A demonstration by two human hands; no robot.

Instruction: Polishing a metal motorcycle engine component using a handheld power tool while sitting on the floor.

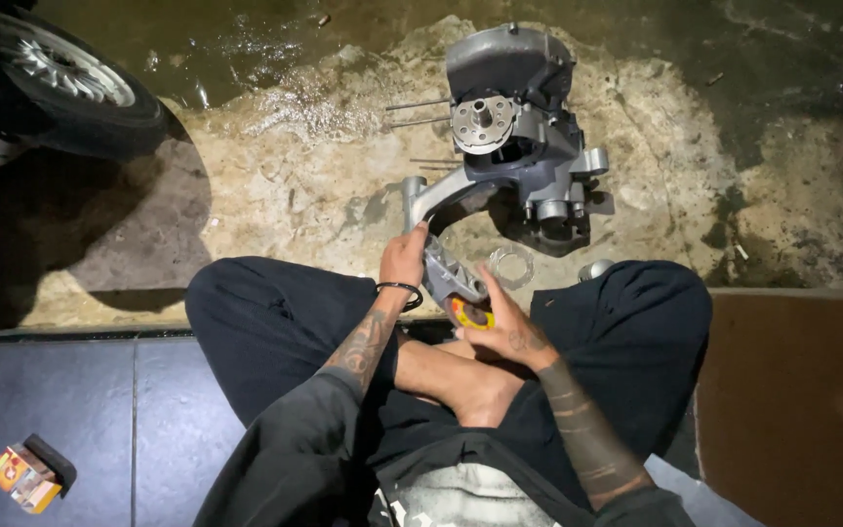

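the left hand (404, 259) is wrapped around the near arm of the grey metal engine casing (514, 137) while the right hand (504, 327) pinches a small yellow-and-red tin (470, 314) just below it; the casing looks heavy, rigid and greasy, best gripped by that arm.

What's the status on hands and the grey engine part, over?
Left hand gripping grey cast-metal engine casing arm. Right hand holding small yellow-and-red round object against it. Flat metal ring gasket on wet concrete floor beside the knees.
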